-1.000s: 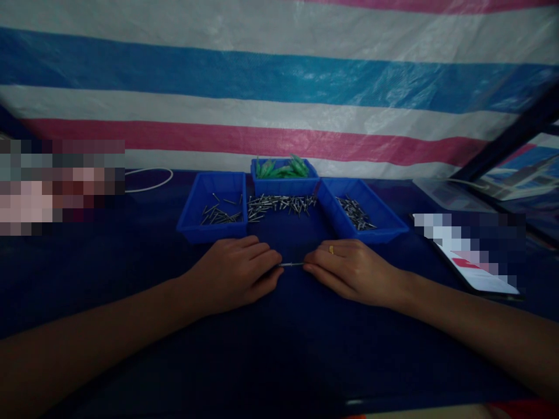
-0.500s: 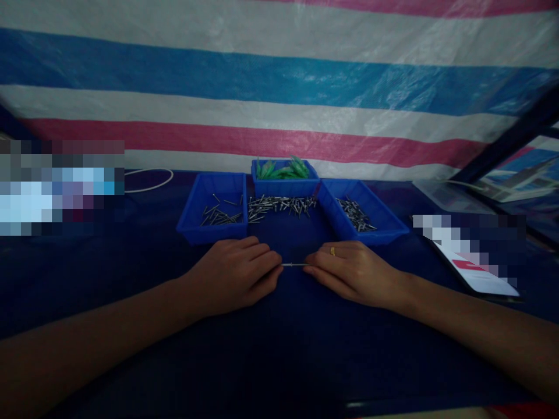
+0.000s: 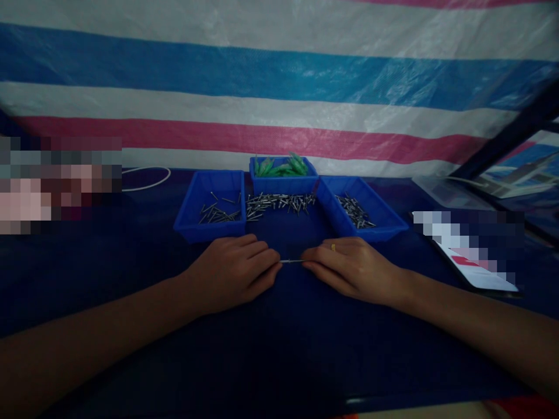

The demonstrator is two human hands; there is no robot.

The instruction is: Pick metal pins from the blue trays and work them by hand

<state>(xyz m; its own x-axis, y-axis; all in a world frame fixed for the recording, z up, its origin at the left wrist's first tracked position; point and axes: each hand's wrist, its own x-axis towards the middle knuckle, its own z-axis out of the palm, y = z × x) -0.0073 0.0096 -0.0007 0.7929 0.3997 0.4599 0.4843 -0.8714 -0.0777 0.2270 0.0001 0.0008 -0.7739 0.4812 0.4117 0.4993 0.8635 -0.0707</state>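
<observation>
My left hand [image 3: 231, 272] and my right hand [image 3: 349, 269] rest on the dark blue table, fingertips facing each other. Between them they pinch a thin metal pin [image 3: 292, 261], one end in each hand, held level just above the cloth. Right behind the hands stand a left blue tray [image 3: 192, 215] with a few pins, a right blue tray [image 3: 384, 224] with a heap of dark pins, and a small back tray [image 3: 283, 183] of green plastic pieces. Loose metal pins [image 3: 279, 203] lie on the table between the trays. My right hand wears a ring.
A striped tarpaulin [image 3: 279, 93] closes off the back. A white cable [image 3: 146, 179] lies at the back left. A phone or card with a red mark [image 3: 476, 270] lies to the right. The table's front edge [image 3: 358, 401] runs along the bottom.
Both hands and the pin have stayed in place; only the view has shifted slightly.
</observation>
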